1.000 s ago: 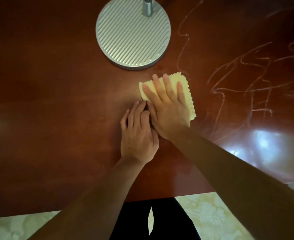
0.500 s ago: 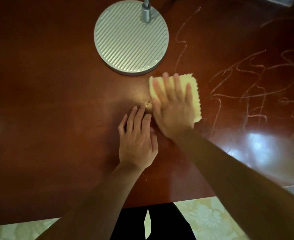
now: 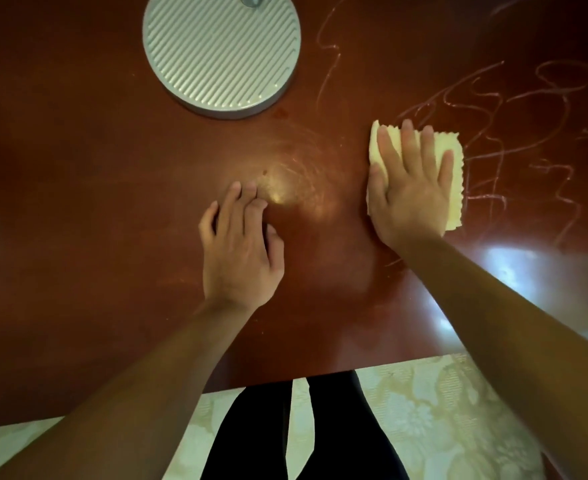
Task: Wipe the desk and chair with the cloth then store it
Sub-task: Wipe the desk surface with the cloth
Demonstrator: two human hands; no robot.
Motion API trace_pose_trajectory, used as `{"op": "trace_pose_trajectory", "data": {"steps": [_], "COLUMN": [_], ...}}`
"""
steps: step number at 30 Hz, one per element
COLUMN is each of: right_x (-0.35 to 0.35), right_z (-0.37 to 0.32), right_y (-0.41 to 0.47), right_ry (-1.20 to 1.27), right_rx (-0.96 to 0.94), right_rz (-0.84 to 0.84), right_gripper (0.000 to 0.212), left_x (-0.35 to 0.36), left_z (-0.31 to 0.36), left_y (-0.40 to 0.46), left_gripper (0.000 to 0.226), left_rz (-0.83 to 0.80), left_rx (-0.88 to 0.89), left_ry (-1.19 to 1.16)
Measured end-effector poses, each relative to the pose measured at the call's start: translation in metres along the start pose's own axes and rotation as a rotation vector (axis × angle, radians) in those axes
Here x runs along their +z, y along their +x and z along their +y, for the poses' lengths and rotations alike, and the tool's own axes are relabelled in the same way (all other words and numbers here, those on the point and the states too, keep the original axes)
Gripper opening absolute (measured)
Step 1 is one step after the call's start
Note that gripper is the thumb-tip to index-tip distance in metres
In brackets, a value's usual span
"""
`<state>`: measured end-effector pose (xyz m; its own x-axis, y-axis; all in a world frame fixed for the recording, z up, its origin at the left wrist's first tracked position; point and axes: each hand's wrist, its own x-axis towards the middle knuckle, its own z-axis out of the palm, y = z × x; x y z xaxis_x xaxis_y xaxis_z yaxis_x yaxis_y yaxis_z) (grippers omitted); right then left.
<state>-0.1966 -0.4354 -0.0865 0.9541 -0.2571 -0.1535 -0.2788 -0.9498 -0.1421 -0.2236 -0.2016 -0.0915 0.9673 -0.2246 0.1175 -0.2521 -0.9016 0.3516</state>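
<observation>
Seen from above, a person's two bare forearms reach over a glossy reddish-brown desk [image 3: 78,168]. Their right hand [image 3: 411,192] lies flat, fingers straight and spread, pressing down on a folded pale-yellow cloth [image 3: 453,188] with a scalloped edge; nothing is curled around it. The cloth sits on the desk right of centre, and only its top and right edges show past the hand. Their left hand [image 3: 239,245] rests on the bare wood well apart from the cloth, fingers loosely extended and holding nothing, apparently just steadying the body.

Just right of the cloth, pale looping scribble marks [image 3: 493,109] cover much of the desk's right side. Between the hands the wood shows a soft sheen with faint swirls. A round, ribbed silver lamp base [image 3: 221,51] stands at the far edge, above the left hand.

Judging by this, the task is early: the wiping of the desk is under way, the scribbled area appears not yet cleaned, and no chair is visible. Wiping the chair and storing the cloth seem wholly ahead. Patterned cream floor [image 3: 441,420] and dark trouser legs [image 3: 348,434] show below the desk's near edge.
</observation>
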Motion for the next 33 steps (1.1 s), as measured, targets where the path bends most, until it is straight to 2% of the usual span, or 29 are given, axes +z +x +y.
{"op": "trace_pose_trajectory", "data": {"steps": [3,7,15,18,23,27,29,33], "right_x": [0.009,0.023,0.022,0.02,0.015,0.017,0.02,0.027], "right_z": [-0.028,-0.065,-0.034,-0.014,0.03,0.027,0.018,0.019], "right_y": [-0.016,-0.061,-0.069,-0.071,-0.072,-0.083,-0.098,-0.127], "right_ry": [0.009,0.002,-0.035,-0.047,0.014,0.038,0.044,0.038], "right_rx": [0.033,-0.15,-0.339,-0.298,-0.1,-0.001,-0.038,-0.234], "right_rz": [0.004,-0.029,-0.056,-0.046,0.009,0.044,0.053,-0.005], "right_gripper": [0.059,0.058,0.057,0.057,0.058,0.058,0.057,0.056], "left_x": [0.0,0.0,-0.001,-0.002,0.001,0.017,0.024,0.029], "left_z": [0.0,0.002,0.008,0.01,0.034,0.069,0.077,0.077], "left_y": [-0.003,-0.005,-0.006,-0.006,-0.001,-0.006,-0.007,-0.006], "left_gripper": [0.03,0.033,0.032,0.034,0.051,0.051,0.046,0.041], "left_rz": [0.025,0.011,0.065,0.049,-0.031,-0.038,-0.016,0.037], "left_rx": [0.007,0.003,0.037,0.055,0.134,0.185,0.191,0.194], "left_ry": [0.013,0.048,0.119,0.107,0.025,-0.092,-0.06,0.057]}}
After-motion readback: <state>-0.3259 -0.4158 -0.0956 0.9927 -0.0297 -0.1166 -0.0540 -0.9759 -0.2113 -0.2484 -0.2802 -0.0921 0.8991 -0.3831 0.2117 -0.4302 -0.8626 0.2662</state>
